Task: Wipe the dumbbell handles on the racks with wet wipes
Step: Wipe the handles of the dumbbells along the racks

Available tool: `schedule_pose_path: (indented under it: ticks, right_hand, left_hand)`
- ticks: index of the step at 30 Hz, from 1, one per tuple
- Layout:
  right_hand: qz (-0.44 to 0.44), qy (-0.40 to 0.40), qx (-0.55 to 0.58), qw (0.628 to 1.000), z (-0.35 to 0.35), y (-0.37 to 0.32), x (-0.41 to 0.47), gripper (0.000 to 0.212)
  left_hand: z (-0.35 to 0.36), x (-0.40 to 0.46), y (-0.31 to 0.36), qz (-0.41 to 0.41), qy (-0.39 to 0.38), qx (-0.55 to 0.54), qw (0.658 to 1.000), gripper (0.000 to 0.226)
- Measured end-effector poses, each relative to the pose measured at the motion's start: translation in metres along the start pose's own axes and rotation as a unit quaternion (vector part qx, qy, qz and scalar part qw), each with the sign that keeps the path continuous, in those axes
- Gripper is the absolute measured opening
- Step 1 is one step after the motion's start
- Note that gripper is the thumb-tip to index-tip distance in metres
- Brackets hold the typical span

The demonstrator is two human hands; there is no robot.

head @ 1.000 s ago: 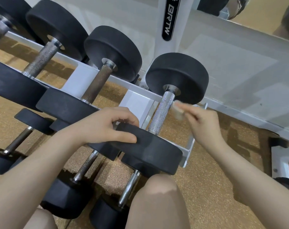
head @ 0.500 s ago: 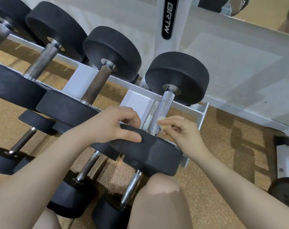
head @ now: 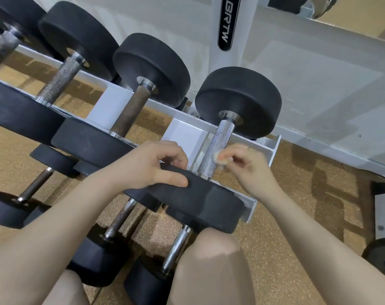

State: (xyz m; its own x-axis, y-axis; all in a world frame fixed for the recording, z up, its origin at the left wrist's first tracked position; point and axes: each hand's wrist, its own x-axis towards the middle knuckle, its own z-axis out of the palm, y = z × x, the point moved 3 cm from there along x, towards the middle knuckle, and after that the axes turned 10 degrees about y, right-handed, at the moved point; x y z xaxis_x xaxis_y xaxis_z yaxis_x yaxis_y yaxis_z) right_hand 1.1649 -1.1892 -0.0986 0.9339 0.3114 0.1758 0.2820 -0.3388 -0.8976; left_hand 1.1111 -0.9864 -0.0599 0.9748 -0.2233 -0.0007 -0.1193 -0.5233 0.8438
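2 hands: left (head: pixel 151 165) grips weight rim (head: pixel 200 194); right (head: pixel 246 164) pinches wipe (head: pixel 220 156) beside handle (head: pixel 216 148).

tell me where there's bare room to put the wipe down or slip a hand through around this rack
Free: the cork floor right of the rack's end, and the gaps between neighbouring handles on the top tier. Crowded: the rightmost dumbbell's handle, where the right hand holds the wipe and the left hand grips the near head; the lower tier is tightly packed.
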Motion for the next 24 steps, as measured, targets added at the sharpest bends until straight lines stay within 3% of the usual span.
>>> schedule_pose_path:
  ticks: [3,5,7,9,11,12,14,17,21,23,24]
  right_hand:
    - [-0.059,-0.138,-0.043,0.988,0.006,-0.001,-0.016,0.024]
    - [-0.096,-0.126,-0.051,0.986,0.007,-0.001,-0.016,0.02]
    - [-0.102,-0.023,-0.059,0.993,0.003,0.001,-0.009,0.02]
    - [-0.067,0.142,-0.103,0.982,-0.009,0.003,0.003,0.017]
    - [0.022,0.268,-0.127,0.955,-0.019,0.008,0.01,0.016]
    - [0.089,0.281,-0.106,0.95,-0.018,0.014,0.013,0.016]
    - [0.204,0.226,0.004,0.952,-0.006,0.024,0.016,0.014]
    - [0.272,0.089,0.143,0.947,0.017,0.024,0.0,0.022]
    - [0.342,-0.128,0.121,0.923,0.014,0.02,-0.024,0.025]
    - [0.371,-0.165,0.094,0.909,0.005,0.022,-0.019,0.018]
    - [0.387,-0.146,0.107,0.904,0.002,0.023,-0.013,0.017]
  left_hand:
    - [-0.001,0.001,0.0,-0.007,-0.01,0.001,1.0,0.024]
    - [-0.001,0.001,0.0,-0.009,-0.009,0.002,1.0,0.025]
    - [-0.001,0.0,0.0,-0.008,-0.002,0.002,1.0,0.024]
    - [0.0,-0.001,0.0,-0.01,0.001,0.004,1.0,0.023]
    - [0.0,-0.001,0.001,-0.012,-0.001,0.007,1.0,0.024]
    - [0.0,-0.001,0.001,-0.014,-0.002,0.008,1.0,0.025]
    - [-0.001,-0.001,0.003,-0.016,-0.004,0.008,1.0,0.026]
    - [-0.001,0.0,0.003,-0.022,-0.012,0.007,1.0,0.028]
    - [-0.001,0.0,0.002,-0.025,-0.026,0.003,0.999,0.028]
    - [0.0,0.001,0.001,-0.03,-0.031,-0.007,0.999,0.028]
    - [0.0,0.002,0.001,-0.031,-0.032,-0.012,0.999,0.027]
